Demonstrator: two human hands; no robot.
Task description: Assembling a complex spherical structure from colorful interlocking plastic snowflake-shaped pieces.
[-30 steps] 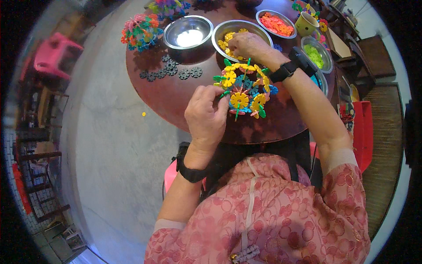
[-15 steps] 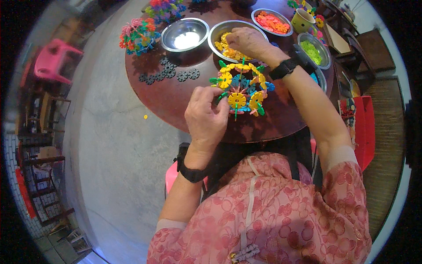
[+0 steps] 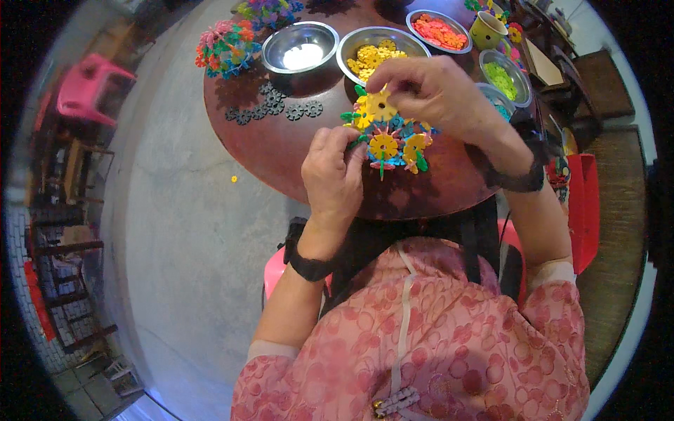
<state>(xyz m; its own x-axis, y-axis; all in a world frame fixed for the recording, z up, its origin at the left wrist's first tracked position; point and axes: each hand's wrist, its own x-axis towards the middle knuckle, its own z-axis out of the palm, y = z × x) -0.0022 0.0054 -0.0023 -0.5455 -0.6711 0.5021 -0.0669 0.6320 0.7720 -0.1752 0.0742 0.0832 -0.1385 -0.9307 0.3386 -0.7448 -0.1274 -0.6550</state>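
My left hand is closed in a pinch on the left side of a round openwork model built from yellow, green, blue and pink interlocking plastic discs. My right hand pinches a yellow notched disc between thumb and fingers, above the top of the model. That hand hides part of the model's upper right side. Behind them stands a metal bowl with several loose yellow discs in it.
An empty metal bowl stands at the back left, by a colourful disc model. Black discs lie on the round table. Bowls of orange-red pieces and green pieces, plus a yellow-green cup, stand at right.
My right hand has come back from the bowl of yellow discs to the top of the model, bringing a yellow disc. My left hand keeps its hold on the model.
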